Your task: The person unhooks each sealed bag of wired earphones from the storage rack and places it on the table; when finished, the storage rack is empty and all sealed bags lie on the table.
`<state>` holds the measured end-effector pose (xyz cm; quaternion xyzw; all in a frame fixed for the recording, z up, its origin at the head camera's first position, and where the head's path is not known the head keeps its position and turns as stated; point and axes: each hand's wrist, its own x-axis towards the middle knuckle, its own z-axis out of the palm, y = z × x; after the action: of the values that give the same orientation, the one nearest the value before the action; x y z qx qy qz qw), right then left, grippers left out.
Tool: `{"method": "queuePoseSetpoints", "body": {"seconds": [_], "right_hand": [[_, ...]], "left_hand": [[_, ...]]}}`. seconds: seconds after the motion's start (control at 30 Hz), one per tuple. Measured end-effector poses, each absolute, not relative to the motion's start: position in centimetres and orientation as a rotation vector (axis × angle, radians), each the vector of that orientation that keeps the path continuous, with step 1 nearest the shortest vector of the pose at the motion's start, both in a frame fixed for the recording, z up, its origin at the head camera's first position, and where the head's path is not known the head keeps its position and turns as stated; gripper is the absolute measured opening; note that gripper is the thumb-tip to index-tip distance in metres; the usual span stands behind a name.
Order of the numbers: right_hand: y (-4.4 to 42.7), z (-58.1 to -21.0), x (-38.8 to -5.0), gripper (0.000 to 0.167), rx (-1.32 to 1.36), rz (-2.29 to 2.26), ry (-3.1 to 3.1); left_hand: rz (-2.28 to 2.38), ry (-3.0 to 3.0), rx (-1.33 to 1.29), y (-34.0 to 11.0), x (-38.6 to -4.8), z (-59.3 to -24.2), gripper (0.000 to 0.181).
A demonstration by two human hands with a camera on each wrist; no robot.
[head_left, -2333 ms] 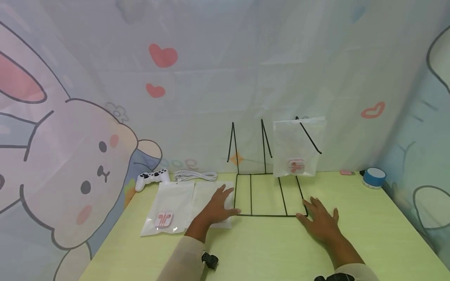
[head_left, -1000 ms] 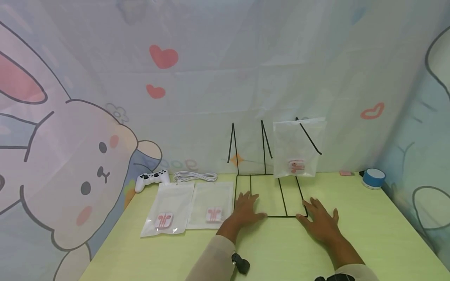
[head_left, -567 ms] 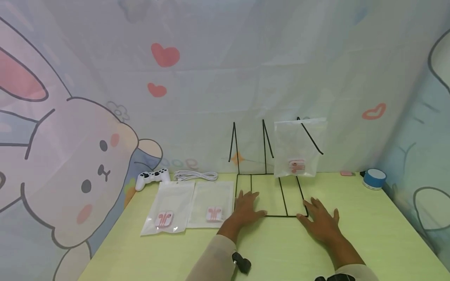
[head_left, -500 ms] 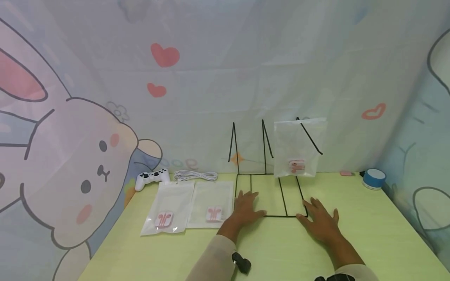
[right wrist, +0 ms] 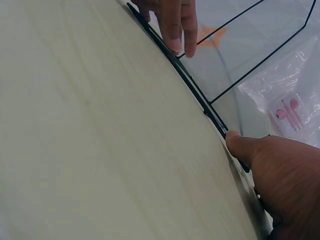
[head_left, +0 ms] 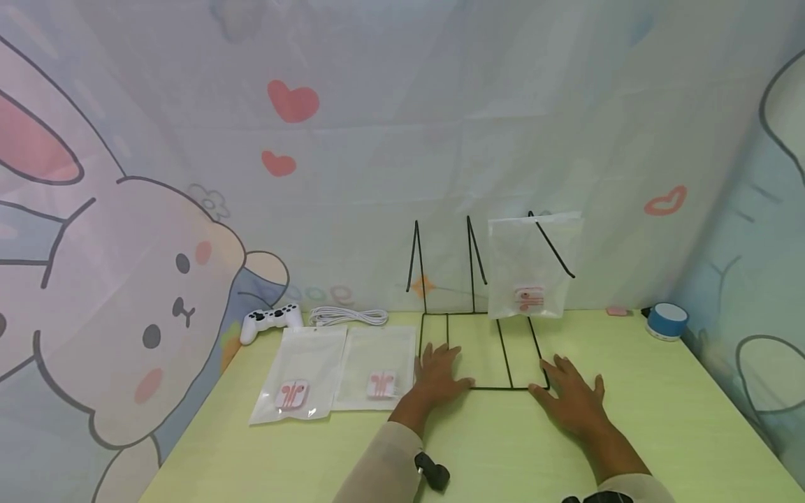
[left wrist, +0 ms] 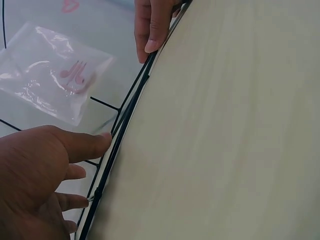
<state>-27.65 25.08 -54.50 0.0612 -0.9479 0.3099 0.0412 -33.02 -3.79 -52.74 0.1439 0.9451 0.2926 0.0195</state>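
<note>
A black wire display rack (head_left: 497, 388) lies with its base on the table, its upright hooks at the back. Over the base's front left spreads my left hand (head_left: 434, 377), thumb along the front bar. My right hand (head_left: 574, 402) touches the front right corner with thumb and fingertips. Both wrist views show thumbs (left wrist: 90, 145) against the dark front wire, fingers loosely extended. From the right hook hangs a clear zip bag (head_left: 509, 258) holding boxed earphones (head_left: 530, 298). The left and middle hooks carry nothing. Left of the rack, two similar bags (head_left: 317, 356) lie flat, each with earphones.
Behind the flat bags are a white game controller (head_left: 272, 320) and a coiled white cable (head_left: 349, 316). At the back right sit a small pink block (head_left: 617, 311) and a blue-and-white round container (head_left: 668, 321). A printed cloth backdrop (head_left: 377, 154) stands behind the table.
My left hand has moved right, from over the right flat bag onto the rack's front left, uncovering that bag's earphones. My right hand has stayed at the corner.
</note>
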Motion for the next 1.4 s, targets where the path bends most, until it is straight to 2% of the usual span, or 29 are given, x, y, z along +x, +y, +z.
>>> {"method": "queuePoseSetpoints", "body": {"seconds": [0.17,0.57,1.4], "right_hand": [[25.1,-54.6,-27.6,0.077,0.185,0.949,-2.907],[25.1,-54.7,-27.6,0.075,0.198,0.965,-2.888],[25.2,-54.5,-27.7,0.078,0.185,0.965,-2.907]], "left_hand": [[0.855,2.941,0.462,-4.0,-33.2,-53.1,0.071],[0.746,2.976,0.447,-4.2,-32.9,-53.3,0.087],[0.526,3.032,0.515,-4.4,-33.2,-54.3,0.088]]}}
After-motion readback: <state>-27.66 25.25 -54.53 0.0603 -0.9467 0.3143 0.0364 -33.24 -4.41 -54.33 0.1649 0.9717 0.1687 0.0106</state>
